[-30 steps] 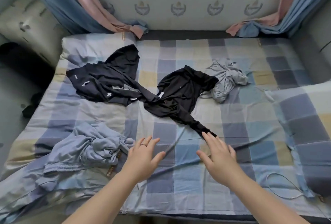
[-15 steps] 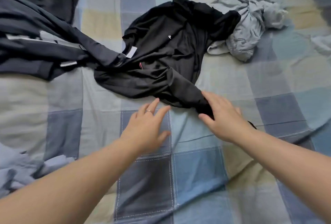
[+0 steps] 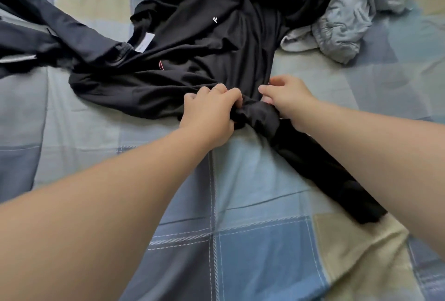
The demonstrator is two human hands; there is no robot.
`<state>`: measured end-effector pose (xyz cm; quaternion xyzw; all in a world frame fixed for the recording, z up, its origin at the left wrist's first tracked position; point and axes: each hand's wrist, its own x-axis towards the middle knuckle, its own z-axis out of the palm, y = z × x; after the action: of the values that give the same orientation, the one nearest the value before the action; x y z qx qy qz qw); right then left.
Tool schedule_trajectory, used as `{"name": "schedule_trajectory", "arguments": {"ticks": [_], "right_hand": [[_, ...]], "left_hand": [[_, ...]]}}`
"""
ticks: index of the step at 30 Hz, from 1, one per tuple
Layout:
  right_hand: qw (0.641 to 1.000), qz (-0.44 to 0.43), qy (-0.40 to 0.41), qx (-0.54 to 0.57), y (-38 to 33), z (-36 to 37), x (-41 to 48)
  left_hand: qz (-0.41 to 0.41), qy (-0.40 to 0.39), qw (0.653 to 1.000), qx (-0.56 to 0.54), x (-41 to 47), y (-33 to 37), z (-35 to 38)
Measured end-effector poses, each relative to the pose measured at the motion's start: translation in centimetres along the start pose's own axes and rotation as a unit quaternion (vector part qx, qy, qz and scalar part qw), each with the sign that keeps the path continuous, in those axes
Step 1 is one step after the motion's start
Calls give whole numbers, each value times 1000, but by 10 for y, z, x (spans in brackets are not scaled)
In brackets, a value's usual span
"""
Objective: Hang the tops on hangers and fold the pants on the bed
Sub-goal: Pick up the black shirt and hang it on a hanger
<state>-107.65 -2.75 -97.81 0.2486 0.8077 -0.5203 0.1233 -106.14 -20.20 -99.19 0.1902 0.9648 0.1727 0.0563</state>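
Two hands meet at the near edge of a black garment point(image 3: 204, 36) spread in a heap across the middle of a bed point(image 3: 240, 240) covered in blue-and-cream checks. This is the head view, the only one there is. The left hand point(image 3: 209, 113) has its fingers curled into a bunch of the dark cloth. The right hand point(image 3: 286, 98), just beside it, pinches the same bunch between thumb and bent fingers. From that knot a long narrow limb point(image 3: 325, 175) of the garment trails toward the viewer under the right forearm — sleeve or trouser leg, it cannot be told which.

A navy garment point(image 3: 60, 36) lies to the left, one strip of it overlapping the black cloth near a white label point(image 3: 144, 42). A crumpled grey garment point(image 3: 349, 19) touches the far right corner. No hanger is in sight.

Trouble, if it comes, would likely start with those overlaps: a lift could drag the navy strip or the grey bundle along. Both hands also hold mid-cloth rather than at a hem or shoulder, so the piece may rise twisted — and need sorting out before it is hung or folded.
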Motion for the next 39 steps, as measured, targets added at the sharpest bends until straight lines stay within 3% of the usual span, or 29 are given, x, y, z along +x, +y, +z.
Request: {"name": "schedule_trajectory", "arguments": {"ticks": [8,15,19,21,25,33,39], "right_hand": [[976,136,-76,155,-13,9,-38],[942,213,-158,205,-10,36,-117],[936,240,-176,188,-1,22,-173],[934,250,-179,180,-4,11,-201],[939,252,-159,174,-29,-10,-260],[925,222,-177,253,-117,-31,-403],[904,214,-142,341,-184,-52,-504]], "left_hand": [[-70,-165,964,-197,-75,-17,-43],[-146,-224,953,-140,-174,-27,-66],[-183,-209,960,41,-234,-24,-90],[-202,-249,941,105,-267,-24,-103],[-262,-341,902,46,-316,-1,-133],[-218,-193,943,-162,-336,113,-212],[-274,-79,916,-283,-367,152,-290]]}}
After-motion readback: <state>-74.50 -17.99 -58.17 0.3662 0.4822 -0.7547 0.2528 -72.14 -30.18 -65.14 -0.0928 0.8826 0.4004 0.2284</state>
